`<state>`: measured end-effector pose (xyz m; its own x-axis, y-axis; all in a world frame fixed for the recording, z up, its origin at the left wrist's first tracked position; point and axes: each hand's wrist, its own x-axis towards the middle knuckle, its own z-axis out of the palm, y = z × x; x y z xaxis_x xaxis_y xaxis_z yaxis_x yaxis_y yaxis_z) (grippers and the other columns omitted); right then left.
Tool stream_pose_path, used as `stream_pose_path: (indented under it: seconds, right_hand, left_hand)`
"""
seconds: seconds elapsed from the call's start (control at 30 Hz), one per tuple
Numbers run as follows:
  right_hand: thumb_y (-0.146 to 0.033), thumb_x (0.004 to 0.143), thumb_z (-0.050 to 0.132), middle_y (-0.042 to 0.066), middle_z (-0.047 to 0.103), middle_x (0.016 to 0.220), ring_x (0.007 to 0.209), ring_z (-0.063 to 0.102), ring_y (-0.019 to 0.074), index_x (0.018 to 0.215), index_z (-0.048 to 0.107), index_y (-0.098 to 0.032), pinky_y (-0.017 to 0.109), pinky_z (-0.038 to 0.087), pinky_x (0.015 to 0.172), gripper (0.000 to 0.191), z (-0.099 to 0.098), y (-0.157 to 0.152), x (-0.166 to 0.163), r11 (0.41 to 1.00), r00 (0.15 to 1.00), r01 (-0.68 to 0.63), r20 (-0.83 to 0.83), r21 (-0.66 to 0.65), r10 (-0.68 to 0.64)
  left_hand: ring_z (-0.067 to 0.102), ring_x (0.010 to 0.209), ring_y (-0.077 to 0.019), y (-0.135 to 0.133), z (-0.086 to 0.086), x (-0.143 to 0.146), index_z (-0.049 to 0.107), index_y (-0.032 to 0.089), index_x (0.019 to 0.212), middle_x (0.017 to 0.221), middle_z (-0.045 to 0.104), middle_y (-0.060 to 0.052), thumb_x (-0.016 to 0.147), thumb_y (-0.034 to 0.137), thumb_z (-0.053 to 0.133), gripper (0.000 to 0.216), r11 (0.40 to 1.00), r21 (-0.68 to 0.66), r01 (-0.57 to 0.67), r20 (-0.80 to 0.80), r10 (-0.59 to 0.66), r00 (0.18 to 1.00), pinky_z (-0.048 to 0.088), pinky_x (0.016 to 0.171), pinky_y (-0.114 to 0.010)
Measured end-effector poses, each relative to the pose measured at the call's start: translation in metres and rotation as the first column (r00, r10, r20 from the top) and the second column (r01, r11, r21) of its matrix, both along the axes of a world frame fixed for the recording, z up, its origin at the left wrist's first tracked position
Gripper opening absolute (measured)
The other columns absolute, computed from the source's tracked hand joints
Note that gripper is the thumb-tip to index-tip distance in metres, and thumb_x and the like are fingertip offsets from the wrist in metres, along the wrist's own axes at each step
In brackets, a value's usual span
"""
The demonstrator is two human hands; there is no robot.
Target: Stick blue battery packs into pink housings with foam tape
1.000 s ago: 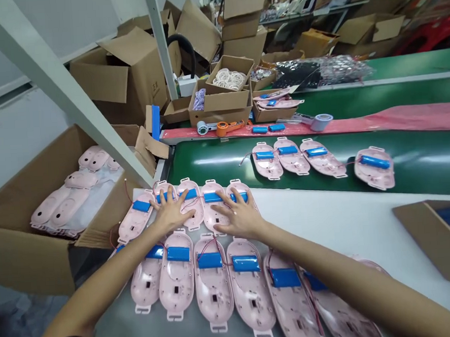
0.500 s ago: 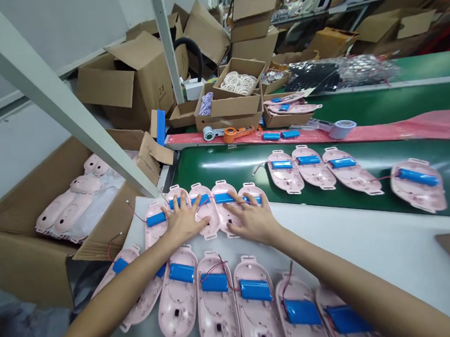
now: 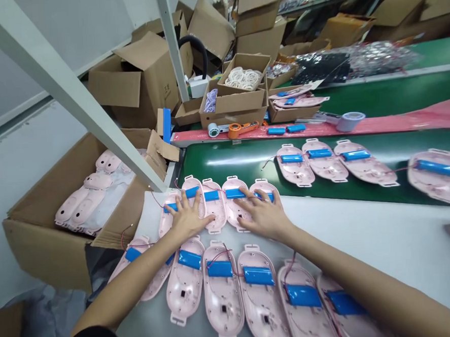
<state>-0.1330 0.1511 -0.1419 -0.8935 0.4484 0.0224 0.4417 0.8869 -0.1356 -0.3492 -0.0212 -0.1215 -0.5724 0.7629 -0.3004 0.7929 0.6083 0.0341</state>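
Note:
My left hand point(image 3: 189, 217) lies with fingers spread over pink plastic shells at the left end of the upper row. One shell point(image 3: 171, 223) shows under its fingers, with a second shell point(image 3: 194, 183) beyond the fingertips. To the right, my right hand point(image 3: 265, 214) rests with fingers apart on two more shells, one shell point(image 3: 233, 186) by its fingertips and another point(image 3: 268, 185) partly covered by it. Each of these open shells carries a blue wrapped battery pack point(image 3: 211, 195), some with thin red wires. Neither hand grips anything.
Closer to me lies a second row of pink shells point(image 3: 224, 321) with blue packs, partly under my forearms. More shells point(image 3: 326, 170) sit on the green belt point(image 3: 228, 160). At left stands a carton point(image 3: 47, 260) of pink parts, behind a slanted white post point(image 3: 80, 106).
The view has shifted, so most things appear farther right. At the left end of the upper row, the shells by my left hand sit closer together and at a different angle. Both hands stay spread.

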Motion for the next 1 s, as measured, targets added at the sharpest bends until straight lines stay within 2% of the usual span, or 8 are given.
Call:
stream_pose_path:
  seconds: [0.17,0.3,0.43,0.6,0.67,0.77,0.87,1.0]
  right_hand:
    - [-0.053,0.095,0.046,-0.002,0.036,0.172,0.135,0.05,0.0398,0.142,0.065,-0.04,0.07,0.022,0.117,0.052,-0.003,0.01,-0.006,0.996,0.994,0.082,-0.073,0.017,-0.081]
    - [-0.053,0.095,0.044,-0.002,0.03,0.174,0.136,0.049,0.038,0.146,0.063,-0.039,0.063,0.028,0.116,0.056,-0.004,0.032,-0.023,0.983,0.984,0.17,-0.035,-0.062,-0.172]
    - [-0.053,0.092,0.045,0.001,0.025,0.176,0.139,0.046,0.0428,0.149,0.061,-0.037,0.064,0.032,0.112,0.061,0.0,0.071,-0.037,0.965,0.969,0.248,0.03,-0.09,-0.246]
    - [-0.049,0.096,0.041,0.003,0.022,0.177,0.141,0.042,0.0416,0.154,0.055,-0.033,0.064,0.026,0.116,0.062,0.008,0.138,-0.048,0.967,0.968,0.249,0.042,-0.051,-0.247]
    - [-0.047,0.096,0.043,0.005,0.024,0.177,0.143,0.039,0.0422,0.155,0.055,-0.031,0.064,0.026,0.116,0.062,0.011,0.162,-0.051,0.965,0.966,0.255,0.048,-0.053,-0.253]
    - [-0.046,0.097,0.044,0.004,0.028,0.175,0.145,0.035,0.0449,0.145,0.065,-0.029,0.066,0.025,0.116,0.055,0.012,0.178,-0.056,0.957,0.959,0.284,0.032,-0.057,-0.283]
    - [-0.044,0.101,0.04,0.005,0.024,0.176,0.15,0.026,0.046,0.148,0.063,-0.027,0.066,0.02,0.118,0.055,0.011,0.167,-0.062,0.947,0.947,0.318,-0.04,-0.037,-0.319]
    - [-0.05,0.105,0.035,0.0,0.02,0.178,0.158,0.016,0.0381,0.164,0.04,-0.031,0.06,0.01,0.127,0.062,0.004,0.135,-0.079,0.989,0.989,0.128,-0.067,-0.08,-0.133]
  left_hand:
    - [0.008,0.157,-0.0619,0.057,-0.001,-0.004,0.006,0.042,0.169,0.179,-0.006,-0.014,0.083,0.085,0.052,0.107,0.996,0.085,0.021,-0.004,-0.021,1.0,0.017,0.111,-0.089]
    - [0.016,0.155,-0.0615,0.111,-0.003,-0.014,0.006,0.041,0.169,0.179,-0.003,-0.013,0.087,0.083,0.044,0.099,0.99,0.141,0.02,0.02,-0.023,1.0,0.023,0.111,-0.087]
    - [0.018,0.154,-0.0627,0.164,-0.005,-0.019,0.006,0.04,0.169,0.179,-0.001,-0.014,0.087,0.083,0.044,0.101,0.992,0.125,0.03,0.045,-0.036,0.998,0.026,0.108,-0.088]
    - [0.013,0.156,-0.0602,0.216,-0.003,-0.028,0.004,0.041,0.169,0.179,-0.007,-0.011,0.085,0.085,0.043,0.103,0.989,0.134,0.062,0.045,-0.069,0.997,0.026,0.11,-0.086]
    - [0.012,0.157,-0.0585,0.228,-0.002,-0.037,0.004,0.04,0.169,0.18,-0.005,-0.01,0.085,0.088,0.039,0.104,0.989,0.134,0.065,0.04,-0.071,0.997,0.026,0.113,-0.084]
    - [0.014,0.157,-0.0582,0.231,-0.003,-0.052,0.007,0.04,0.169,0.179,0.005,-0.012,0.084,0.091,0.032,0.102,0.992,0.113,0.055,0.045,-0.06,0.997,0.024,0.112,-0.085]
    - [0.011,0.158,-0.0584,0.223,-0.007,-0.063,0.014,0.046,0.168,0.179,0.01,-0.009,0.085,0.091,0.03,0.095,0.993,0.09,0.07,0.05,-0.075,0.996,0.018,0.112,-0.088]
    - [0.008,0.158,-0.0584,0.208,-0.012,-0.068,0.015,0.05,0.166,0.18,0.003,-0.001,0.086,0.09,0.03,0.091,0.994,0.076,0.083,0.056,-0.087,0.995,0.016,0.113,-0.088]
